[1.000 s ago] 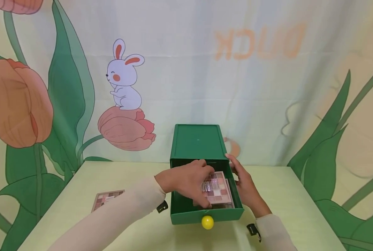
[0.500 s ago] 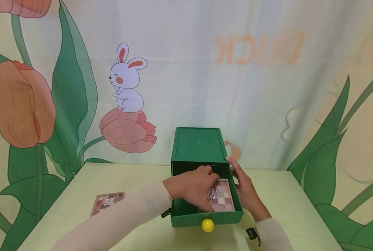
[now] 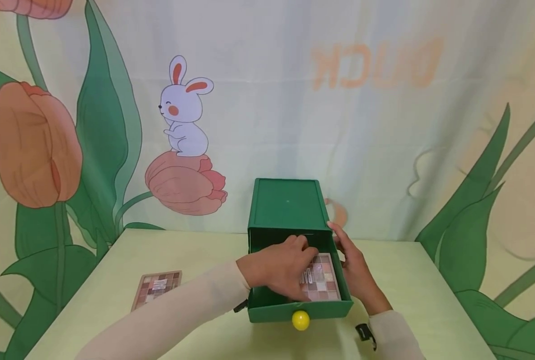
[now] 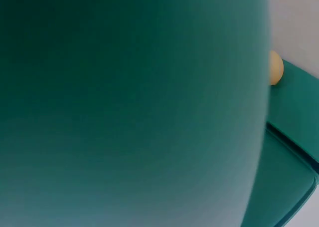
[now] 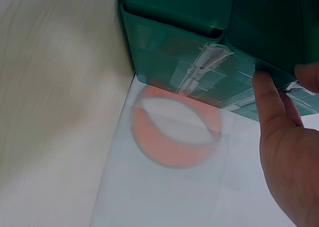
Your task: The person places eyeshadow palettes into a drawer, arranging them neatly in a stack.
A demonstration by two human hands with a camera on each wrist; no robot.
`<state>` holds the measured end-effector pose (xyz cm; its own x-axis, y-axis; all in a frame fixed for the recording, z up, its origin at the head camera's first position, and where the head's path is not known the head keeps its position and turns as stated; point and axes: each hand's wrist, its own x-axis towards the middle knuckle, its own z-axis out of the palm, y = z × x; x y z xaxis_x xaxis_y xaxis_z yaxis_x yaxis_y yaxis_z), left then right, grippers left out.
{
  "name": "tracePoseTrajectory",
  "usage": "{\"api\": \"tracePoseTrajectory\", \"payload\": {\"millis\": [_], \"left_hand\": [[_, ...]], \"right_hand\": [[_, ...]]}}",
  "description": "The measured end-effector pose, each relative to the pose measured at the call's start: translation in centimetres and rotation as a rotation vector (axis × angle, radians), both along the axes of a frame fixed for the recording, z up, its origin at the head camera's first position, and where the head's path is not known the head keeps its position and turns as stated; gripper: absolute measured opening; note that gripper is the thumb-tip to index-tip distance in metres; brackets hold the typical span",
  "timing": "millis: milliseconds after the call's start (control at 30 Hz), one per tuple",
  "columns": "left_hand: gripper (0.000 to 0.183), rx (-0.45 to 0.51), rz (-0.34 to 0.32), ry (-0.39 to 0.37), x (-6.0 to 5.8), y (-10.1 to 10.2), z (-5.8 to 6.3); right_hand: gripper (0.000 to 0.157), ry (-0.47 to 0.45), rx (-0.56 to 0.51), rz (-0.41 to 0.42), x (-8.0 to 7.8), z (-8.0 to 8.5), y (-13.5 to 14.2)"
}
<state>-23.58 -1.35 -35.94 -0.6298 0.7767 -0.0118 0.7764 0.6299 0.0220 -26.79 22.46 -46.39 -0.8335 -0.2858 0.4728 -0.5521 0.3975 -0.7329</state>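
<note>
A green box stands on the table with its drawer pulled out. My left hand reaches into the drawer and grips an eyeshadow palette, thumb at the near edge and fingers at the far edge. The hand covers the palette's left part; anything beneath it is hidden. With straight fingers, my right hand steadies the box's right side. In the right wrist view, its fingertips press the taped green wall. Blurred green fills most of the left wrist view.
A second eyeshadow palette lies on the table left of the box, partly behind the left sleeve. The yellow knob sticks out from the drawer's front. A printed curtain hangs behind the table.
My left hand has moved right and lower in the drawer with the palette, which now covers another palette seen beneath it earlier. My right hand stays against the box.
</note>
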Motion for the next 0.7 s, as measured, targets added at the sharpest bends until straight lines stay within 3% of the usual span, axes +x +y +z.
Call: {"api": "tracePoseTrajectory", "payload": {"millis": [333, 500, 700], "left_hand": [[0.100, 0.099, 0.020, -0.108, -0.1, -1.1, 0.3], [0.108, 0.163, 0.039, -0.133, 0.1, -2.1, 1.3], [0.105, 0.221, 0.078, -0.141, 0.6, -3.6, 2.3]], "right_hand": [[0.090, 0.018, 0.010, -0.016, 0.0, -0.1, -0.2], [0.092, 0.029, 0.011, -0.008, 0.0, 0.0, -0.1], [0.097, 0.010, -0.005, -0.004, -0.1, -0.3, 0.1]]}}
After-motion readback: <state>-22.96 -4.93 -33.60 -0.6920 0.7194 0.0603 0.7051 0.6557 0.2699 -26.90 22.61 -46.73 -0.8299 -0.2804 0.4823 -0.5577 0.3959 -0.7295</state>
